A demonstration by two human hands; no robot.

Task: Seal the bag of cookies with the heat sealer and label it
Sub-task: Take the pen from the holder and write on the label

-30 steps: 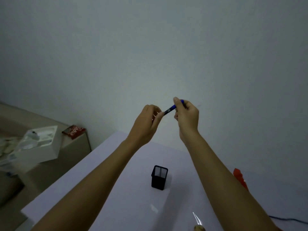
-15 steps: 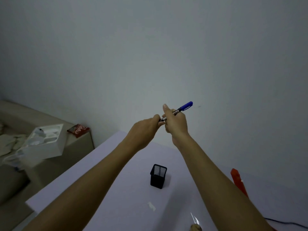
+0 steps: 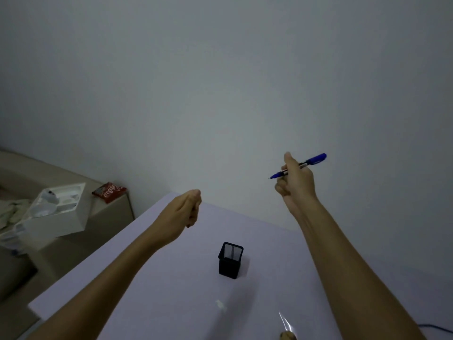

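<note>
My right hand [image 3: 297, 182] is raised above the white table [image 3: 152, 278] and grips a blue pen [image 3: 315, 160]. Its bare tip points left and its cap sits on the back end. My left hand [image 3: 180, 217] hovers lower to the left with its fingers curled shut, and I see nothing in it. At the bottom edge a corner of the clear cookie bag [image 3: 284, 321] shows, with a bit of a cookie [image 3: 288, 336]. A small white scrap [image 3: 220, 305] lies on the table. The heat sealer is out of view.
A black mesh pen holder [image 3: 230, 261] stands on the table between my forearms. A thin cable [image 3: 438, 328] runs along the bottom right. Off the table to the left, a white box [image 3: 58, 212] and a red snack packet [image 3: 109, 191] rest on a beige sofa.
My hands were together on the pen and have now parted. The right hand moved right with the pen, and the left hand dropped down to the left.
</note>
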